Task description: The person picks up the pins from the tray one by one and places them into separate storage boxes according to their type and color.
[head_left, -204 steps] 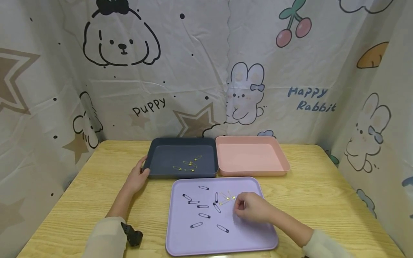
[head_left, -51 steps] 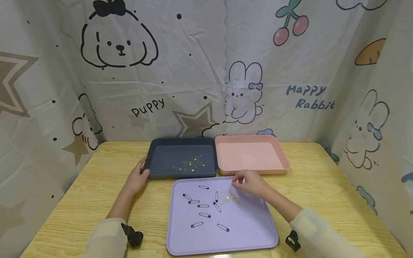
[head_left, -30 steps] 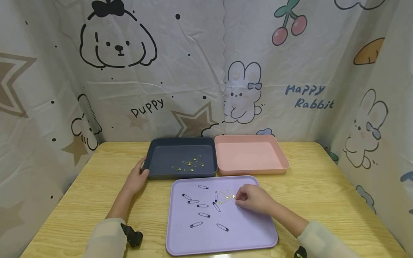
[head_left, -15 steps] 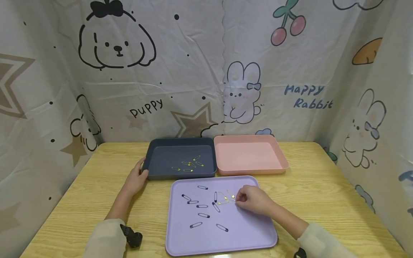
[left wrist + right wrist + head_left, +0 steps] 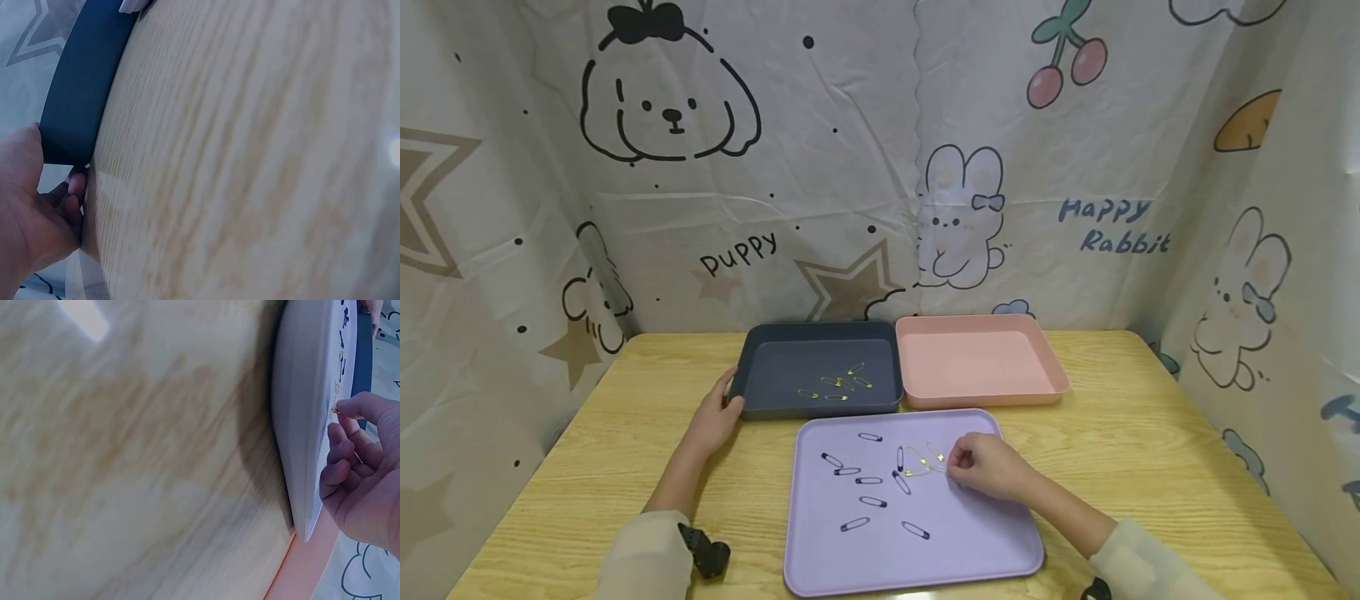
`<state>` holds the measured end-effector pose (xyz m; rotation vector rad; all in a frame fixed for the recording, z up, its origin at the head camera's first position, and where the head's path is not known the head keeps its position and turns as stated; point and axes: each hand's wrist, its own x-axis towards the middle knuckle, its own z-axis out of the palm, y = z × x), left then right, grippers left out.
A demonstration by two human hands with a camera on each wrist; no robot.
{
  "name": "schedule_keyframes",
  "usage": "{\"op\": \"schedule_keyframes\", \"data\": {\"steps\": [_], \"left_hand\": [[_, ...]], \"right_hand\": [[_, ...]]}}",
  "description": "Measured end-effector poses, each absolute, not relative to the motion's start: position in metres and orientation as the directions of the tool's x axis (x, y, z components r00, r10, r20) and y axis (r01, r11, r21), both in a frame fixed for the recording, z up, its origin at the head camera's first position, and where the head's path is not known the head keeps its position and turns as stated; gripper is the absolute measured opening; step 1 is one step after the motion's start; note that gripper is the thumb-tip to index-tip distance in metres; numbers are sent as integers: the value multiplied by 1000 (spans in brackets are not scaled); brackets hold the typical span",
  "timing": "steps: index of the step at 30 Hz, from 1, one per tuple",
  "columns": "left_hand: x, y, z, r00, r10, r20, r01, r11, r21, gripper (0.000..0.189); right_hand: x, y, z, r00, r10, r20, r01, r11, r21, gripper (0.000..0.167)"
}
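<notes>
In the head view, the person's left hand [image 5: 713,419] holds the near left corner of a dark tray [image 5: 775,360], thumb on the near side and fingers along the outer wall, most likely so that the light tray will not slide. Six gold safety pins [image 5: 836,397] lie inside it. A pink tray [image 5: 977,360] stands just beside it, and a lilac tray [image 5: 842,567] lies in front of both, nearest the person. On the lilac tray, black safety pins [image 5: 868,481] are scattered toward the left and middle, while a few loose gold pins [image 5: 923,461] form a small cluster near the right hand [image 5: 988,467]. That hand's thumb and fingertips come together at the cluster's edge; such thin wire probably calls for a fingertip pinch.

The left wrist view shows what the head view hides: the lower fingers curl in close to the wooden table [image 5: 219,156], while the thumb meets the tray's edge. No pins can be made out here.

The right wrist view clarifies the other grip: thumb and forefinger pinch a gold pin [image 5: 336,410] low over the lilac tray, with the remaining fingers folded loosely. Whether the pin touches the tray cannot be told.
</notes>
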<state>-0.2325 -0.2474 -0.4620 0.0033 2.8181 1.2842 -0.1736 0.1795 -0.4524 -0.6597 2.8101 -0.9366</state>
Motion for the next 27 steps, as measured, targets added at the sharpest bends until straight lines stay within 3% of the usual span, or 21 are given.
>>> {"op": "schedule_keyframes", "data": {"steps": [20, 27], "left_hand": [[-231, -247, -460, -998, 11, -68, -44, 657, 752, 60], [-231, -247, -461, -998, 11, -62, -40, 653, 756, 60]], "right_hand": [[-200, 175, -426, -900, -415, 132, -408, 700, -587, 8], [-217, 166, -415, -929, -353, 107, -341, 712, -614, 6]]}}
